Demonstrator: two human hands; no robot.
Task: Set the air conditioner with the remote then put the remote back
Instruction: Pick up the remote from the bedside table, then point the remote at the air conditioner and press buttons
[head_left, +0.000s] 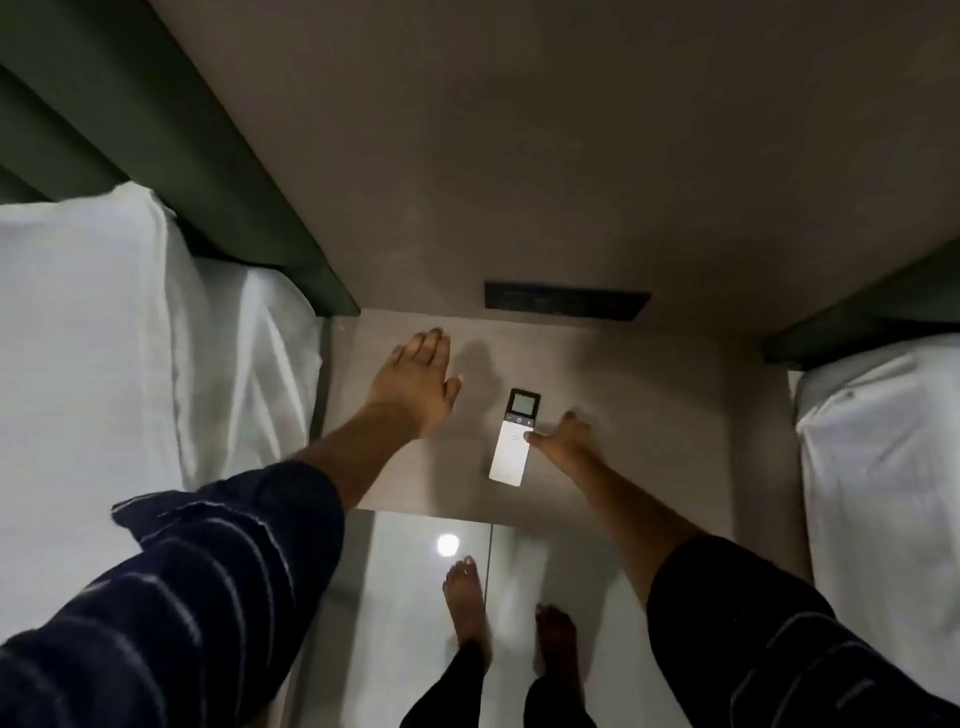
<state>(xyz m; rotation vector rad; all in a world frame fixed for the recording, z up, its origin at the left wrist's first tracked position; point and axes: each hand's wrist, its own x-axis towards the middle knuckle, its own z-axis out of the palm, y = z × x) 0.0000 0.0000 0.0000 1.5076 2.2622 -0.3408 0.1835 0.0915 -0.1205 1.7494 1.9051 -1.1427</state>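
The remote (514, 437) lies flat on the nightstand (649, 415) between two beds, nearer the front edge than the back wall and roughly midway between the side edges. Its long axis runs front to back, leaning slightly: the screen end points toward the back wall and the dark panel (566, 301) there, while the plain white end points at the front edge and sits just short of it.

The right hand (563, 436) is at the remote's right side, thumb tip touching the long edge near the middle. The other fingers curl behind and are hard to read, so I cannot tell whether they are closing in or letting go; nothing is pinched. The left hand (418, 382) hovers or rests over the left rear part of the top, fingers straight and held close together, thumb out to the side, well apart from the remote and holding nothing.

The main risk is a sideways nudge. With only the thumb in contact, a push could slide the remote left or spin it, and because the white end is so near the front edge, a spin could tip it onto the tiled floor (415, 597). A one-sided grab could also press a button and change the setting.
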